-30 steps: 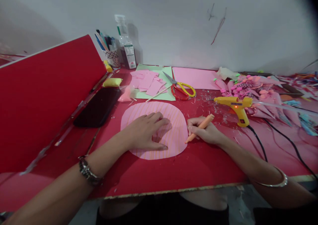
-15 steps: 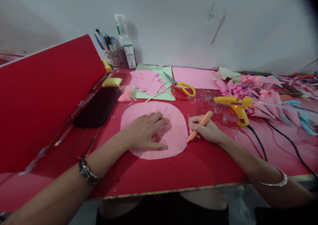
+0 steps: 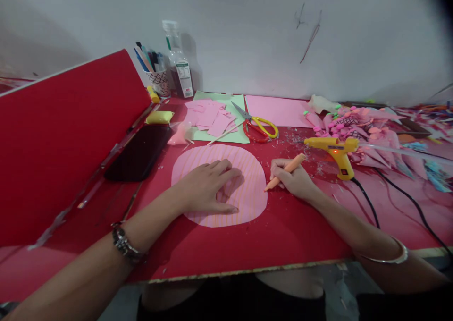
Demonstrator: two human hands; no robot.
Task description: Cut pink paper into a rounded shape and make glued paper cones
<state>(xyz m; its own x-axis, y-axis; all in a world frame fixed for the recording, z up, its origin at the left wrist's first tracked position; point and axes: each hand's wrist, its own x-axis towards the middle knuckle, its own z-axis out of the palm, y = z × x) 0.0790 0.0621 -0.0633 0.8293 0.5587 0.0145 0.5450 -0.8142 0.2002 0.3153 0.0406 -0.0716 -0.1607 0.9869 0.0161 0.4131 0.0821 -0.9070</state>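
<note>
Resting the left hand (image 3: pixel 210 186), with fingers apart, on a rounded, orange-striped pink paper (image 3: pixel 252 184) at the centre of the frame, flat on the red surface (image 3: pixel 226 252). Clasping an orange marker (image 3: pixel 288 167) firmly in the right hand (image 3: pixel 293 184), just right of centre, with its tip at the paper's right edge. Above the paper, scissors (image 3: pixel 250 119); toward the right, a yellow glue gun (image 3: pixel 341 152) with a red light.
</note>
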